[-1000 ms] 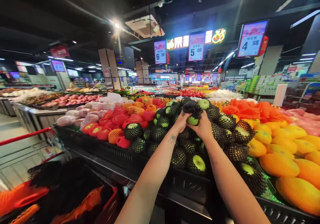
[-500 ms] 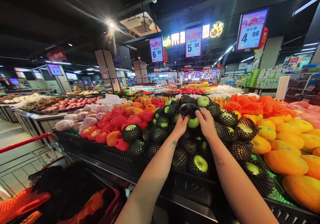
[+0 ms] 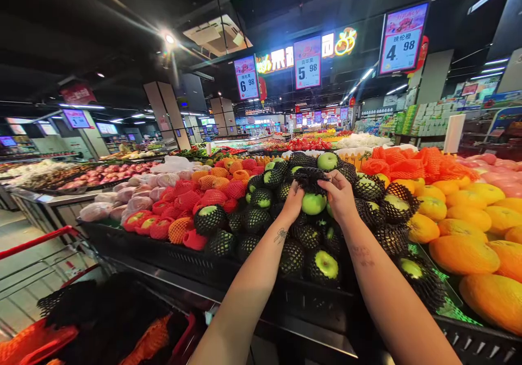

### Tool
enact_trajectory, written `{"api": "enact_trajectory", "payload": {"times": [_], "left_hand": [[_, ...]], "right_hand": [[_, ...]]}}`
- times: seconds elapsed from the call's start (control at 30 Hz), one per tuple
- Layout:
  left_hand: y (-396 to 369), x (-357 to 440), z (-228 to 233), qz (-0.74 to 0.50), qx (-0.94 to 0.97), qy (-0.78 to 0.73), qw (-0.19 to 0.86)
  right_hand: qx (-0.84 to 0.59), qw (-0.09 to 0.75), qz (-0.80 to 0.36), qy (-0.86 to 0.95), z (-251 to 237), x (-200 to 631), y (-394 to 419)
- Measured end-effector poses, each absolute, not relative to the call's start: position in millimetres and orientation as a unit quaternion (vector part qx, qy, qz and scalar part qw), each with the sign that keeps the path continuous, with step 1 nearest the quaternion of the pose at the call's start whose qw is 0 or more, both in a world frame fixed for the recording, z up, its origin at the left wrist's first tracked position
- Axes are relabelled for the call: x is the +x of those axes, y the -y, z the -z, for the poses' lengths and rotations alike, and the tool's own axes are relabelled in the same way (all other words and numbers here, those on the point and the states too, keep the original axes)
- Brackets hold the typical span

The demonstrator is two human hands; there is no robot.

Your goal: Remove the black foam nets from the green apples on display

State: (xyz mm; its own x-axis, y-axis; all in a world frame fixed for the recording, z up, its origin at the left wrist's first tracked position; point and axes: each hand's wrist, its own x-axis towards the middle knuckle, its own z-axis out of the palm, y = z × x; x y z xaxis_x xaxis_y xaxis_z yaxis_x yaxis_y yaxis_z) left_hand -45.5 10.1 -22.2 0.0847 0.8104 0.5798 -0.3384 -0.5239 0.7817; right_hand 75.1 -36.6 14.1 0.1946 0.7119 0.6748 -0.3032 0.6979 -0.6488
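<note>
Gripping one green apple (image 3: 313, 203) and its black net (image 3: 309, 178), both hands' fingers (image 3: 331, 182) clamp amid netted apples (image 3: 261, 218), oranges (image 3: 460, 253) alongside

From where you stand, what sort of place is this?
It looks like the produce section of a supermarket. Hanging price signs show numbers above long bins piled with netted green apples and oranges, and a red shopping cart stands at the left. Both hands hold one green apple.

You are standing in a supermarket's produce section: hanging price signs (image 3: 307, 63) glow overhead, netted green apples (image 3: 261, 218) and oranges (image 3: 460, 253) fill black display bins (image 3: 175, 256), and a red shopping cart (image 3: 36, 240) waits beside what appear to be stocked shelves (image 3: 428, 120) farther back.
</note>
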Motion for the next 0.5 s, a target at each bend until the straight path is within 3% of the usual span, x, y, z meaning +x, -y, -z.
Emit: {"api": "enact_trajectory", "payload": {"times": [0.23,0.4,0.5], "left_hand": [[-1.8,-49.4,17.9,-0.596,0.570,-0.164,0.541],[-7.7,-51.4,19.9,-0.650,0.568,-0.182,0.471],[-17.7,-55.3,22.0,-0.703,0.538,-0.190,0.424]], "right_hand": [[-0.203,0.736,-0.347,0.545,-14.6,79.9,34.1],[-0.236,0.750,-0.275,0.553,-10.8,82.5,30.5],[-0.201,0.773,-0.311,0.515,-11.9,83.5,29.8]]}}
